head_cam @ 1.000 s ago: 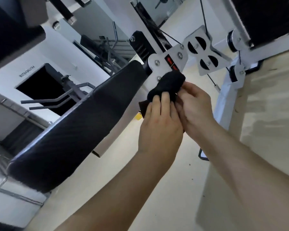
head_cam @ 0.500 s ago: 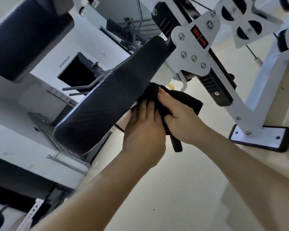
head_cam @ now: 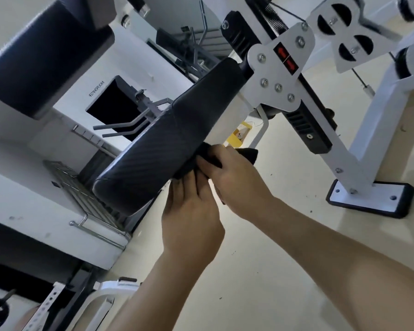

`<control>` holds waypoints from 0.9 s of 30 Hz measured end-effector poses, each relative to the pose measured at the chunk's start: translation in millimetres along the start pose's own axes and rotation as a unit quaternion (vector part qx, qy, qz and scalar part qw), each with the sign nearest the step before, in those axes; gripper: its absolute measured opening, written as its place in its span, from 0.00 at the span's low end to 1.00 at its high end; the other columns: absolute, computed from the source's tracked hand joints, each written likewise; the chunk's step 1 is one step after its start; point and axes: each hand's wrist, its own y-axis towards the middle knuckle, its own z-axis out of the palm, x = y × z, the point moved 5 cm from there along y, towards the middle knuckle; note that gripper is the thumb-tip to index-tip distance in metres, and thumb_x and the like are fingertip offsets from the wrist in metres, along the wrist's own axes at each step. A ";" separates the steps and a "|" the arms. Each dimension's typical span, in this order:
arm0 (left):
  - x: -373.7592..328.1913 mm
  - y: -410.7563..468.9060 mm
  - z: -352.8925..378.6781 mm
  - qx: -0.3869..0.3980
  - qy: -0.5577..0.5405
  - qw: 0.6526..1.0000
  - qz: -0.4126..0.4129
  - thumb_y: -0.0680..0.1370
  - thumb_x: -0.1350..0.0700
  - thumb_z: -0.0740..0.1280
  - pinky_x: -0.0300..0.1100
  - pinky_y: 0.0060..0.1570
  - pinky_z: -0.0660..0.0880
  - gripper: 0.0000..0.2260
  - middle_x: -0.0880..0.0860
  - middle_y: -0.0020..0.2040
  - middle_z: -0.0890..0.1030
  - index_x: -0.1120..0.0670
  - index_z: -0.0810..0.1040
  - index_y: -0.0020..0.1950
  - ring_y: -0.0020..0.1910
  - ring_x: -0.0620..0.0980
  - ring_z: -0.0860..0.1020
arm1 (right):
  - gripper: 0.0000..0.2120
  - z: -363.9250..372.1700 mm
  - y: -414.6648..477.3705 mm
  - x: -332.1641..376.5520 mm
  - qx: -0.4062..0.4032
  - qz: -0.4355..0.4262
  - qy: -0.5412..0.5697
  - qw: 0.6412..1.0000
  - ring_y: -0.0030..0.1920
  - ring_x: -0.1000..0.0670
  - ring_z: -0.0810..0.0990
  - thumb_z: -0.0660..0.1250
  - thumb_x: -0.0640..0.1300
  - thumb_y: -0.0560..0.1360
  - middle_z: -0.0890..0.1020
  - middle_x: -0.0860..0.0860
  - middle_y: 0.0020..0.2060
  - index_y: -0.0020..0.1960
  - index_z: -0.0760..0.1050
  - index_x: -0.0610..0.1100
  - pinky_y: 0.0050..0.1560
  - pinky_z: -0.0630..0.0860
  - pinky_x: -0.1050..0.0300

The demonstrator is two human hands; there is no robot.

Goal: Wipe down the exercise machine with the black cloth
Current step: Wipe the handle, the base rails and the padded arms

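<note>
Against the pad (head_cam: pixel 167 139) slanting up-right, right hand (head_cam: pixel 237 180) fingers grip black cloth (head_cam: pixel 249 155); left hand (head_cam: pixel 191 218) fingers straight.

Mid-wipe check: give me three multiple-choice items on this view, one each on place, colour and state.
1. The black cloth is: A on the floor; B against the black pad's side; C over the base foot.
2. The arrows on the white bracket are: A red; B green; C blue.
3. The right hand: A hangs idle; B is out of view; C grips the cloth.
Key: B, it is pressed to the pad; A, both show red; C, it is clenched round it.
</note>
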 end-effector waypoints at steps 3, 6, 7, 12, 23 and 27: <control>-18.6 27.4 14.7 0.026 -0.001 0.999 0.040 0.69 0.58 0.58 0.51 0.67 0.69 0.29 0.62 0.63 0.75 0.63 0.68 0.70 0.63 0.62 0.73 | 0.13 -6.1 9.0 -20.5 -0.053 0.040 -0.093 0.993 0.49 0.42 0.75 0.62 0.41 0.74 0.76 0.47 0.48 0.58 0.77 0.47 0.45 0.71 0.48; -40.5 76.3 12.0 0.022 -0.027 0.995 0.092 0.69 0.54 0.69 0.49 0.70 0.63 0.32 0.58 0.67 0.73 0.61 0.67 0.71 0.68 0.58 0.69 | 0.06 -17.1 23.8 -54.7 -0.058 0.224 -0.011 0.973 0.52 0.46 0.72 0.57 0.51 0.79 0.74 0.53 0.47 0.46 0.71 0.54 0.52 0.68 0.49; -47.9 92.1 12.0 0.032 -0.029 0.993 0.111 0.71 0.53 0.69 0.48 0.71 0.61 0.32 0.57 0.69 0.70 0.59 0.64 0.73 0.70 0.57 0.65 | 0.05 -19.4 25.8 -69.2 -0.059 0.268 0.017 0.961 0.52 0.45 0.74 0.58 0.52 0.79 0.75 0.52 0.48 0.46 0.71 0.55 0.51 0.69 0.49; -71.0 127.8 18.7 0.055 0.066 0.985 0.148 0.77 0.48 0.64 0.50 0.76 0.46 0.36 0.58 0.77 0.55 0.58 0.51 0.78 0.76 0.57 0.51 | 0.27 -33.9 15.5 -90.2 0.050 0.266 0.145 0.952 0.37 0.49 0.78 0.58 0.39 0.78 0.77 0.45 0.44 0.75 0.61 0.55 0.31 0.72 0.66; -100.3 138.8 18.7 0.016 0.138 0.968 0.207 0.78 0.45 0.62 0.56 0.75 0.47 0.25 0.58 0.72 0.66 0.57 0.68 0.71 0.73 0.61 0.59 | 0.17 -72.8 -47.9 -104.2 0.077 0.411 0.180 0.890 0.45 0.51 0.81 0.58 0.38 0.80 0.82 0.54 0.46 0.62 0.77 0.53 0.49 0.79 0.55; -125.4 156.3 28.9 0.011 0.149 0.967 0.204 0.78 0.51 0.61 0.58 0.74 0.44 0.24 0.62 0.74 0.63 0.58 0.67 0.72 0.74 0.64 0.57 | 0.15 -102.4 -59.2 -125.9 0.085 0.433 0.116 0.890 0.43 0.55 0.78 0.59 0.40 0.80 0.80 0.56 0.47 0.63 0.77 0.50 0.40 0.72 0.64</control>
